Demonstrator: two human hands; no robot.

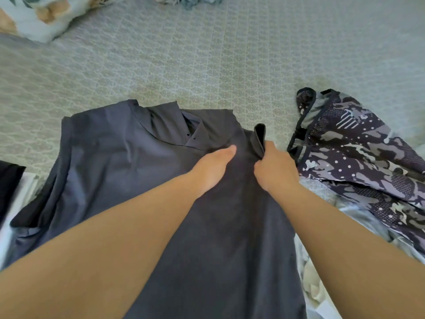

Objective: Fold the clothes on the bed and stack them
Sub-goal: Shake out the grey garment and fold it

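Note:
A dark grey collared shirt (110,162) lies spread on the bed (207,65) in front of me, collar toward the far side. My left hand (213,166) rests flat on the shirt near its collar, fingers straight. My right hand (276,169) grips the shirt's right sleeve edge (259,139), which stands up in a fold above my fist. A camouflage-patterned garment (358,157) lies crumpled to the right of the shirt.
A floral pillow (41,17) sits at the far left corner, and more floral fabric (190,1) shows at the top edge. Light-coloured clothes (317,284) lie at the lower right. A dark item (9,180) pokes in at the left edge.

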